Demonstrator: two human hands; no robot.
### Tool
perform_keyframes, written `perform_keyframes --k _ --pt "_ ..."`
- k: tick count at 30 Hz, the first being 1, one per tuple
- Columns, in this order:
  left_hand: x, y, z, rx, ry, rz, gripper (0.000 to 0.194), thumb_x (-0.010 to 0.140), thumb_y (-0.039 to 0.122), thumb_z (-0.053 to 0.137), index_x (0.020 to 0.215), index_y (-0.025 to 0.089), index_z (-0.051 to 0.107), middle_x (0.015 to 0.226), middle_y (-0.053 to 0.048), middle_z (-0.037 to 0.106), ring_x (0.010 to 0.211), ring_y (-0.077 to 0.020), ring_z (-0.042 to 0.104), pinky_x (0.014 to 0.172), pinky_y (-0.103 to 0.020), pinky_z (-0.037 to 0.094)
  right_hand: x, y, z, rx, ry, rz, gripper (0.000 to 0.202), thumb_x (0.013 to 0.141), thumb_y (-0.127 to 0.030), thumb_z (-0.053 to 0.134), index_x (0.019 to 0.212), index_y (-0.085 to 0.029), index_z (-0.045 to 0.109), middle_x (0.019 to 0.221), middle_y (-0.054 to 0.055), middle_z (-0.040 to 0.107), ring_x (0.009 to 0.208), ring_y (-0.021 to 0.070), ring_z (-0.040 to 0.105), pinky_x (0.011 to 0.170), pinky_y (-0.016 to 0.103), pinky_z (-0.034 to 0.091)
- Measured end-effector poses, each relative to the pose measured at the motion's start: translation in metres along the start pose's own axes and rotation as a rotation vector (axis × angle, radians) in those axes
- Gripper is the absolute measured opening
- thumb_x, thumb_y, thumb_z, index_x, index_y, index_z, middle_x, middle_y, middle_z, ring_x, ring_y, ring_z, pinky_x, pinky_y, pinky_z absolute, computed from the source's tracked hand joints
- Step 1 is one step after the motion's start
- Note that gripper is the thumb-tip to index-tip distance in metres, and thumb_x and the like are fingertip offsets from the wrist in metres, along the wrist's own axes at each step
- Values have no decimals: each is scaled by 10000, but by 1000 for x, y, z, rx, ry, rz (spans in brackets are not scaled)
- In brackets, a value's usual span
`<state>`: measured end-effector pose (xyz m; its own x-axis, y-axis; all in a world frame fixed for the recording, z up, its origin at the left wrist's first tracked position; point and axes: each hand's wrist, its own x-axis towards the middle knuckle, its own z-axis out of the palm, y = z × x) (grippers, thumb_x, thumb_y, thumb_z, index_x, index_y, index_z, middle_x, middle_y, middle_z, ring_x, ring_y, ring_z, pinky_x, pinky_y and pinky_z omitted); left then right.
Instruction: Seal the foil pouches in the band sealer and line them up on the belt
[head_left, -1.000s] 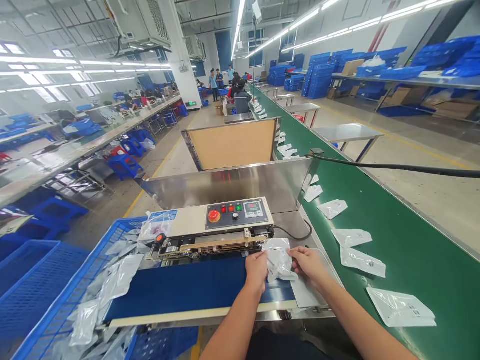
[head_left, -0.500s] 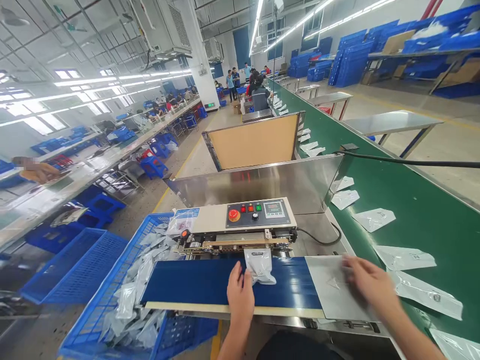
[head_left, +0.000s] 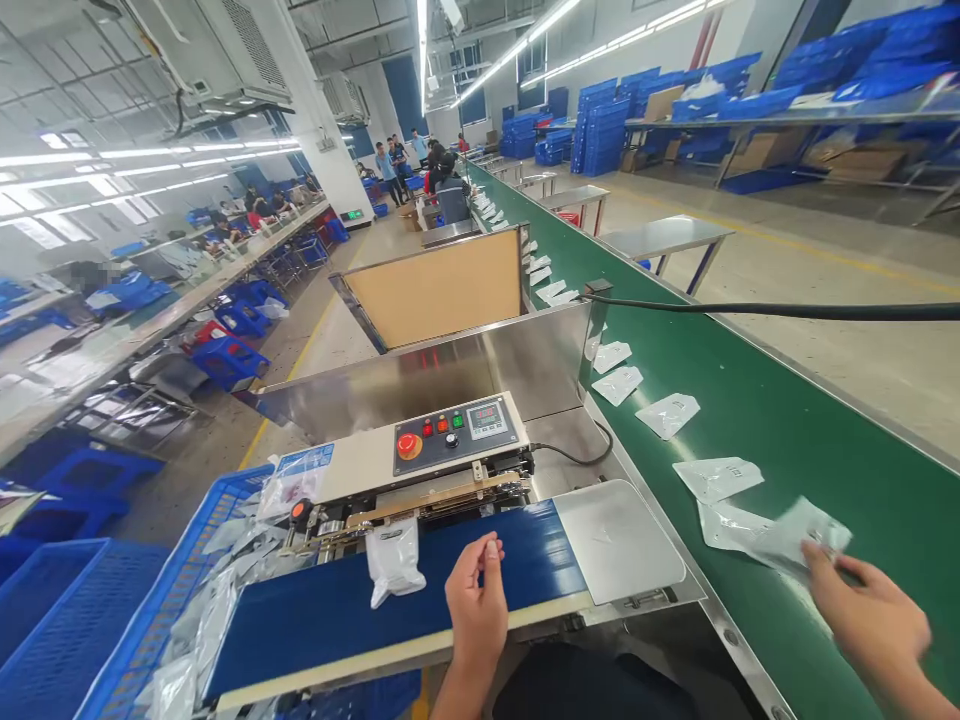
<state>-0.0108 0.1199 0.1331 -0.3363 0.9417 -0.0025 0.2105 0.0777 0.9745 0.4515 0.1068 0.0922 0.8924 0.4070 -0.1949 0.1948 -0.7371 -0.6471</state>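
My right hand (head_left: 862, 600) pinches a white pouch (head_left: 802, 532) over the green conveyor (head_left: 795, 420). Other white pouches, one of them (head_left: 718, 479) near that hand, lie along the conveyor. My left hand (head_left: 478, 600) is above the front part of the blue belt (head_left: 322, 620), with fingers curled and tips close together; whether anything is between them is too small to tell. Left of it, a white pouch (head_left: 394, 562) hangs with its top edge in the sealing machine (head_left: 431, 455) and its body over the blue belt.
A bare metal plate (head_left: 619, 540) adjoins the belt's right end. At the left, a blue basket (head_left: 135, 640) holds many pouches. Behind the machine stand a metal panel (head_left: 450, 370) and a tan board (head_left: 442, 290). A black cable (head_left: 787, 311) crosses above the conveyor. People (head_left: 391, 165) are far back.
The view has turned right. My right hand has moved from the metal plate to the conveyor and taken hold of a pouch. The pouch in the machine has moved left, away from my left hand.
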Motion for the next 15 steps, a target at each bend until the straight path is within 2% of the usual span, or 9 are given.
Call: perform_keyframes --k 2,4,6,8,10,12,13,15 --pt "2 15 26 34 -133 95 459 1016 594 638 1072 191 850 1088 -157 843 1007 -293 806 935 -414 666 -26 -32 4 112 -60 -21 452 737 -633 723 945 -236 782 741 164 727 655 292 647 701 469 516" --pt "0 31 55 49 -261 158 423 1030 543 638 1153 195 844 1178 -158 836 1079 -296 788 979 -405 646 -65 -62 10 247 -180 -233 541 718 -732 737 908 -227 775 741 113 719 688 276 645 683 417 523" --pt "-5 45 82 2 -378 181 466 1022 529 659 1311 190 795 1318 -158 806 1183 -304 762 1033 -401 624 -109 -86 18 358 -385 -449 605 737 -813 724 865 -223 772 699 58 684 658 234 602 649 366 502" --pt "-9 57 100 -69 -449 182 501 1035 526 642 1385 186 755 1349 -147 796 1193 -294 755 1037 -383 612 -148 -102 25 442 -585 -551 589 789 -788 746 888 -208 776 701 34 666 653 200 576 636 327 492" --pt "-9 65 106 -97 -419 179 447 1077 515 572 1282 189 800 1222 -123 833 1085 -265 768 970 -345 606 -175 -109 29 516 -740 -540 591 835 -756 749 999 -189 786 716 30 667 651 188 574 608 306 487" --pt "-8 67 102 -62 -340 181 441 1102 500 520 1106 199 842 1052 -95 846 943 -236 758 868 -306 585 -188 -110 29 552 -852 -489 645 865 -771 711 1107 -177 783 702 33 671 618 188 571 556 299 469" --pt "-7 66 98 -36 -317 191 448 1105 491 512 1030 203 848 988 -85 839 894 -227 744 831 -294 568 -190 -109 29 539 -895 -475 655 872 -781 691 1108 -177 786 682 33 671 594 188 566 535 299 456" --pt "-4 58 90 22 -336 225 454 1101 470 515 920 205 836 893 -72 812 827 -214 708 787 -282 529 -186 -107 33 459 -929 -478 624 871 -790 672 985 -190 799 612 26 648 540 181 537 506 298 420"
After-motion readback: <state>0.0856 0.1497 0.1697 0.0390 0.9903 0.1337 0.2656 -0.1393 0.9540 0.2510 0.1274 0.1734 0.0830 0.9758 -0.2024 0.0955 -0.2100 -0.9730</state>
